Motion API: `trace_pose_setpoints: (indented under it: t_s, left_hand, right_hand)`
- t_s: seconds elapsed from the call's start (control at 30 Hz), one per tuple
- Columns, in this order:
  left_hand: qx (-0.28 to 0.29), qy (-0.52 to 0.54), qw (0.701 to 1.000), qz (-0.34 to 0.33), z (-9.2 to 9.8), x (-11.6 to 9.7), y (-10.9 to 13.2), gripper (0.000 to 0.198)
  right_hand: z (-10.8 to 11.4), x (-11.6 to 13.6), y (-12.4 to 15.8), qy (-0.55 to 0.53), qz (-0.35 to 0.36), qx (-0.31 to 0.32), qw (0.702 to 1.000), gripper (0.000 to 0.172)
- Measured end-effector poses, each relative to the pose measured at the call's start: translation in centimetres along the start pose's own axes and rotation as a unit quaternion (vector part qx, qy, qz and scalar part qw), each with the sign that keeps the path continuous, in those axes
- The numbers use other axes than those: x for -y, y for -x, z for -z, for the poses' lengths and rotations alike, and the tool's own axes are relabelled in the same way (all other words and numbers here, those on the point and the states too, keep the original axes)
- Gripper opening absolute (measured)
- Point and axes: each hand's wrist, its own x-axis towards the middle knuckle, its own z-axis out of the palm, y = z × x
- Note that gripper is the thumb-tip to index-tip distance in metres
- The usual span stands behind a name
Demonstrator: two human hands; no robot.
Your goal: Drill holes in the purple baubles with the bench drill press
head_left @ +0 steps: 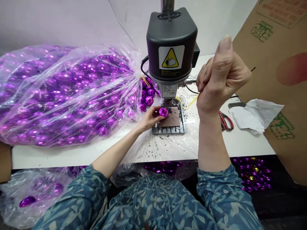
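My left hand (pixel 151 118) pinches a shiny purple faceted ball (pixel 163 112) over a small brown board (pixel 173 119) on the metal base plate (pixel 169 130) of a drill press. Above the ball hangs the black motor housing (pixel 170 41) with a yellow warning label. My right hand (pixel 219 75), raised to the right of the housing, is closed with its thumb on top, at the end of a metal lever (pixel 191 81). The fingers hide the lever's far end. Dark shavings are scattered about the base plate.
A big clear bag (pixel 72 99) of purple balls fills the left side, with loose balls (pixel 149 100) beside its neck. Red-handled scissors (pixel 226 121) and white paper (pixel 254 116) lie right, near a cardboard box (pixel 283 41). More purple balls (pixel 255 174) are below the table edge.
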Motion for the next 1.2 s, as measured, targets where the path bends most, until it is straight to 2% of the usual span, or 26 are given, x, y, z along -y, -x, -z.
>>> trace_pose_setpoints:
  t_s: [0.27, 0.4, 0.53, 0.67, 0.83, 0.93, 1.1, 1.2]
  left_hand:
    - [-0.02, -0.096, 0.995, -0.036, -0.6, -1.7, -0.3, 0.053]
    - [-0.038, -0.084, 0.995, -0.034, -1.5, -2.4, -0.4, 0.051]
    - [-0.039, -0.076, 0.995, -0.043, -2.4, -2.7, -0.6, 0.05]
    - [-0.034, -0.091, 0.994, -0.052, -2.9, -2.4, -0.5, 0.051]
    - [-0.076, -0.015, 0.997, -0.005, -3.7, -1.4, 0.2, 0.056]
    - [-0.083, -0.002, 0.997, -0.001, -4.0, -0.9, 0.4, 0.055]
    - [-0.093, 0.006, 0.996, -0.01, -4.1, -0.5, 0.4, 0.058]
    - [-0.098, 0.013, 0.995, -0.007, -4.1, -0.5, 0.4, 0.058]
  right_hand:
    - [-0.1, -0.4, 0.0, 0.007, 0.011, 0.001, 1.0, 0.064]
    - [-0.2, -0.1, 0.1, 0.041, 0.013, -0.004, 0.999, 0.062]
    - [-0.2, -0.1, 0.1, 0.015, 0.01, -0.007, 1.0, 0.062]
    - [-0.2, 0.0, 0.1, 0.002, 0.012, -0.004, 1.0, 0.064]
    - [-0.1, 0.2, 0.1, 0.031, -0.018, 0.0, 0.999, 0.069]
    - [0.0, 0.3, 0.2, 0.045, -0.017, 0.003, 0.999, 0.068]
    - [0.2, 0.2, 0.7, -0.026, 0.014, -0.015, 0.999, 0.063]
    - [0.6, 0.1, 1.4, -0.033, 0.01, -0.025, 0.999, 0.062]
